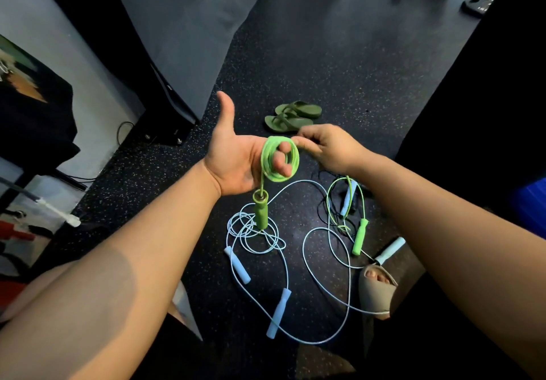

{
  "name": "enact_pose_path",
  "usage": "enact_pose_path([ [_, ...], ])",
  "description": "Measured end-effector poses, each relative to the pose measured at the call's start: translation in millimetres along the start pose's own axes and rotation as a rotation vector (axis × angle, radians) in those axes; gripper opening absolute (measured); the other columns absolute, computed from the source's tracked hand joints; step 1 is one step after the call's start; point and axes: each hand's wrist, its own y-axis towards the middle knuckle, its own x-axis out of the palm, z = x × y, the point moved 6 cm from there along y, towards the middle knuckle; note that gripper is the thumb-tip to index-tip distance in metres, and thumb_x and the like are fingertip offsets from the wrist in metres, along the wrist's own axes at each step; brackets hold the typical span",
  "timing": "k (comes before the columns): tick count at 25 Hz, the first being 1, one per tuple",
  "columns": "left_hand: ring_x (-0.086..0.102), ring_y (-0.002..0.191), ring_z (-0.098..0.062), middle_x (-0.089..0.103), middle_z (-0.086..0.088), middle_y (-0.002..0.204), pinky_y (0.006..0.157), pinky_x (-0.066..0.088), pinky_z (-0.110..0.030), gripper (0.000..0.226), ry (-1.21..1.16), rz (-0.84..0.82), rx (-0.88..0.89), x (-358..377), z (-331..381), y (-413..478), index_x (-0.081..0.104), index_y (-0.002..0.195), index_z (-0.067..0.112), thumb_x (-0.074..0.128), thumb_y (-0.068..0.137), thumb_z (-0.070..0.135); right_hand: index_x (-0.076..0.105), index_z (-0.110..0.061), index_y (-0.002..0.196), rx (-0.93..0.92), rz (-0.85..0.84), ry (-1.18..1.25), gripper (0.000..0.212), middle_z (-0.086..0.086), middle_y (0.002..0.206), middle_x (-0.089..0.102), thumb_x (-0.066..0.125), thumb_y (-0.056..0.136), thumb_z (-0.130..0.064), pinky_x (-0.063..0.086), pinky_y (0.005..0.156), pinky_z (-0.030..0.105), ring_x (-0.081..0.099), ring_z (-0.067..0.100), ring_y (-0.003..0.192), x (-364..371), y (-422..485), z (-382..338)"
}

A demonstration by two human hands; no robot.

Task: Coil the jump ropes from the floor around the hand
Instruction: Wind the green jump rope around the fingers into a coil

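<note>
On the dark speckled rubber floor (325,69) of a gym room, a person stood looking down at their own 2 bare arms. The left hand (233,161) was held palm up with the thumb stuck out and the fingers bent. A thin bright green plastic jump rope (276,176) was looped several times around those fingers, probably so the hand served as a spool.

The rope's first green foam handle (261,212) hung straight down below the palm, its weight seemingly keeping the loops taut. The right hand (331,149), just beside the coil, pinched the free green strand between thumb and fingertips, likely guiding the next wrap. From there the strand dropped to the floor and ended at the second green handle (360,238), so part of this rope was not yet wound.

2 pale blue jump ropes (279,311) lay loose and tangled on the floor below. A pair of olive green sandals (292,118) sat beyond the hands. No box or bag for the ropes was visible.
</note>
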Motion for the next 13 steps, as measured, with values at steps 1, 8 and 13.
enact_pose_path([
  [1, 0.063, 0.077, -0.030, 0.068, -0.011, 0.071, 0.092, 0.046, -0.036, 0.128, -0.082, 0.029, 0.060, -4, 5, -1, 0.062, 0.090, -0.002, 0.002, 0.055, 0.106, 0.057, -0.012, 0.076, 0.052, -0.027, 0.007, 0.036, -0.004, 0.061, 0.043, 0.055, 0.100, -0.040, 0.036, 0.054, 0.028, 0.039, 0.004, 0.051, 6, 0, 7],
  [8, 0.058, 0.124, -0.042, 0.066, -0.022, 0.115, 0.115, 0.039, -0.043, 0.116, -0.368, 0.204, 0.433, -26, 30, -9, 0.050, 0.117, 0.003, 0.020, 0.063, 0.102, 0.062, -0.012, 0.098, 0.211, -0.271, 0.061, 0.032, 0.018, 0.063, 0.053, 0.037, 0.107, -0.029, 0.043, 0.045, 0.024, 0.057, 0.024, 0.047, 51, -11, 11],
  [13, 0.059, 0.127, -0.039, 0.063, -0.030, 0.128, 0.119, 0.031, -0.049, 0.125, -0.260, 0.392, 0.488, -39, 30, -8, 0.031, 0.141, -0.006, 0.007, 0.072, 0.096, 0.067, -0.015, 0.108, 0.097, -0.371, -0.259, 0.030, -0.003, 0.073, 0.059, 0.041, 0.105, -0.030, 0.043, 0.062, 0.027, 0.061, 0.015, 0.065, 57, -13, -18],
])
